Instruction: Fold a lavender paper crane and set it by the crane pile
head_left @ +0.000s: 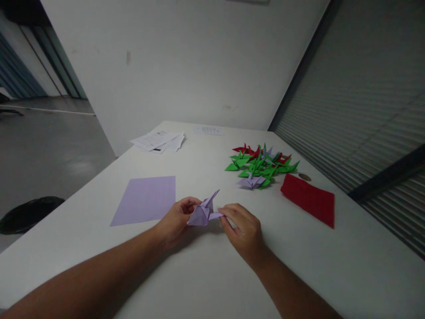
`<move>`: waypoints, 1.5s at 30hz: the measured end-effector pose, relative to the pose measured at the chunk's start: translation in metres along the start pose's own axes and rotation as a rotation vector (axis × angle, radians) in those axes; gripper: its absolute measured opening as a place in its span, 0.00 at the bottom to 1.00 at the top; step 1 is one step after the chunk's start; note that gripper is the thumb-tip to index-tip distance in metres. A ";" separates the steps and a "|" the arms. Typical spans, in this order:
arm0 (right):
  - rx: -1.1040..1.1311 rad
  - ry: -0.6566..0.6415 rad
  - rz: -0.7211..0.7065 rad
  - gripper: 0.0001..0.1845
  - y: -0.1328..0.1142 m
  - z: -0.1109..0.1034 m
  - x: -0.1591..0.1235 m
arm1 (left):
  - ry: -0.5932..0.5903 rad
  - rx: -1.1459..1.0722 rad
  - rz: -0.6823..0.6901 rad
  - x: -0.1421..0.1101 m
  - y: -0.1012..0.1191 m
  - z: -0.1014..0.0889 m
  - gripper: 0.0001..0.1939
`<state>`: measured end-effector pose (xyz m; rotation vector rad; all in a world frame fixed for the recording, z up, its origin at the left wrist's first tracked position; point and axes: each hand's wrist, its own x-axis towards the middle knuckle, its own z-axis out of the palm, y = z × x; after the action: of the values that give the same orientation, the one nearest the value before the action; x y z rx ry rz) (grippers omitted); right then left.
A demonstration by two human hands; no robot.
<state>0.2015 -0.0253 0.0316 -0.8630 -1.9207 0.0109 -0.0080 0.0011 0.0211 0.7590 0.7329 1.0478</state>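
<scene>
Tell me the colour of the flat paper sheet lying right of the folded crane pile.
Red; the flat paper sheet shows best in the head view.

On my white table [206, 283], a lilac sheet [146, 200] lies left of the crane pile [262, 166]; red paper [308, 199] right of it, printed pages [159, 141] beyond.

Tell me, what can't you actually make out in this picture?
- Head view: text on the white papers is too small and blurred to read.
- Underside of the lilac paper figure, covered by left hand and right hand.
- Small round object beyond the red sheet: too small.
</scene>
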 end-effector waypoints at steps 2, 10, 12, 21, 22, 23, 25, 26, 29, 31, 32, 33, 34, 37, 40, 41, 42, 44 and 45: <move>-0.008 0.014 -0.010 0.13 0.000 0.000 0.000 | 0.008 0.009 0.003 0.000 0.000 0.001 0.20; -0.031 0.002 -0.043 0.13 -0.002 -0.003 0.002 | -0.008 0.009 0.007 0.000 -0.001 -0.001 0.19; -0.034 0.002 -0.053 0.12 -0.003 -0.003 0.003 | -0.016 0.015 0.008 0.000 -0.002 -0.001 0.18; -0.057 -0.024 -0.126 0.12 -0.003 -0.008 0.006 | -0.064 0.069 -0.024 -0.002 0.000 -0.002 0.15; -0.062 -0.036 -0.143 0.12 -0.003 -0.008 0.006 | -0.046 0.074 0.005 -0.001 0.002 -0.004 0.15; -0.067 -0.052 -0.164 0.11 -0.003 -0.009 0.006 | -0.006 0.074 0.065 0.000 0.006 -0.007 0.14; -0.079 -0.089 -0.210 0.11 -0.003 -0.009 0.006 | 0.129 0.089 0.273 0.000 0.018 -0.011 0.12; -0.089 -0.108 -0.229 0.11 -0.002 -0.009 0.005 | 0.178 0.120 0.410 -0.001 0.025 -0.012 0.11; -0.123 -0.167 -0.261 0.12 -0.001 -0.008 0.004 | 0.059 0.378 0.770 -0.012 0.050 -0.010 0.08; -0.141 -0.194 -0.278 0.12 -0.002 -0.007 0.004 | -0.196 0.726 0.799 -0.023 0.061 -0.003 0.08; -0.152 -0.205 -0.285 0.11 -0.002 -0.007 0.004 | -0.332 0.880 0.781 -0.028 0.064 0.001 0.10; -0.166 -0.212 -0.292 0.10 -0.003 -0.006 0.004 | -0.419 0.998 0.771 -0.032 0.064 0.006 0.13; -0.181 -0.214 -0.299 0.10 -0.003 -0.006 0.005 | -0.470 1.095 0.783 -0.035 0.063 0.010 0.15; -0.229 -0.217 -0.329 0.10 -0.005 -0.006 0.005 | -0.480 1.278 0.844 -0.036 0.051 0.016 0.16; -0.251 -0.209 -0.383 0.09 -0.008 -0.007 0.007 | -0.405 1.348 0.831 -0.033 0.040 0.013 0.14; -0.254 -0.209 -0.403 0.08 -0.010 -0.008 0.007 | -0.379 1.360 0.818 -0.032 0.037 0.011 0.13; -0.254 -0.212 -0.421 0.08 -0.012 -0.010 0.009 | -0.359 1.371 0.803 -0.032 0.036 0.009 0.13; -0.253 -0.217 -0.452 0.08 -0.016 -0.013 0.011 | -0.335 1.371 0.785 -0.032 0.033 0.006 0.14; -0.248 -0.215 -0.465 0.09 -0.018 -0.014 0.012 | -0.326 1.362 0.782 -0.032 0.032 0.005 0.14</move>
<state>0.1991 -0.0370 0.0547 -0.5698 -2.3207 -0.4367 -0.0297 -0.0194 0.0553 2.4722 0.8308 0.9461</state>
